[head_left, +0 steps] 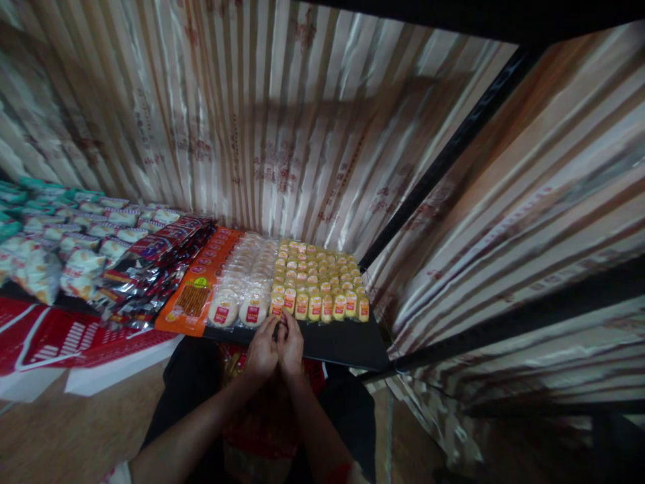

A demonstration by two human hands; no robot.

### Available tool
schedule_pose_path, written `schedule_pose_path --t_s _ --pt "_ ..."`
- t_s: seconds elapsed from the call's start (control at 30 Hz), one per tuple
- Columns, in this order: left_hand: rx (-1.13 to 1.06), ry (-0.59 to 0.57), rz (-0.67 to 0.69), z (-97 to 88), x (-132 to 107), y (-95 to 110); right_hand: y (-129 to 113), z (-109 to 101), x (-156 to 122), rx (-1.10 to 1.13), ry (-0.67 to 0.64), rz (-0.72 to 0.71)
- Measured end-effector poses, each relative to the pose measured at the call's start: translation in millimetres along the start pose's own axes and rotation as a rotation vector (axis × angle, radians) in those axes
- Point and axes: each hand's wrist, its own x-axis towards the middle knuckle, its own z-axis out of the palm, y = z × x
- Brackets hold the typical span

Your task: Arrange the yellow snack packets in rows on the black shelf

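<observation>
My left hand (262, 351) and my right hand (291, 346) are pressed together at the front edge of a black shelf (347, 343). Their fingers curl around something small that I cannot make out. Just beyond the fingertips stand rows of small yellow snack packs with red labels (317, 275). To the left of those lie round white cakes in clear wrap (242, 282). Below my forearms sits a red and yellow bag (252, 417), mostly hidden by my arms.
Orange packs (196, 296), dark foil packs (156, 262) and white and green bags (65, 235) fill the shelf to the left. Red and white boxes (60, 343) lie on the wooden floor. Striped paper lines the walls. A black frame post (453, 154) rises at right.
</observation>
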Motion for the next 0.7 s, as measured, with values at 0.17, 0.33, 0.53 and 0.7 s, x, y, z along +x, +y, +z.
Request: schedule_pose_path --t_s 0.17,0.33,0.53,0.7 --pt "-0.02 0.034 0.012 -0.3 0.2 -3.6 -4.5 0.0 -1.7 -0.053 0.014 -0.091" --pt "0.0 0.031 0.021 -0.5 0.4 -7.7 -3.7 1.3 -2.7 -0.104 -0.002 -0.093" --pt "-0.017 0.055 0.026 0.8 -1.6 -11.3 -1.8 1.7 -4.4 -0.146 0.005 -0.105" --pt "-0.021 0.054 0.045 -0.4 -1.3 -12.1 -1.8 1.6 -4.8 -0.155 -0.002 -0.126"
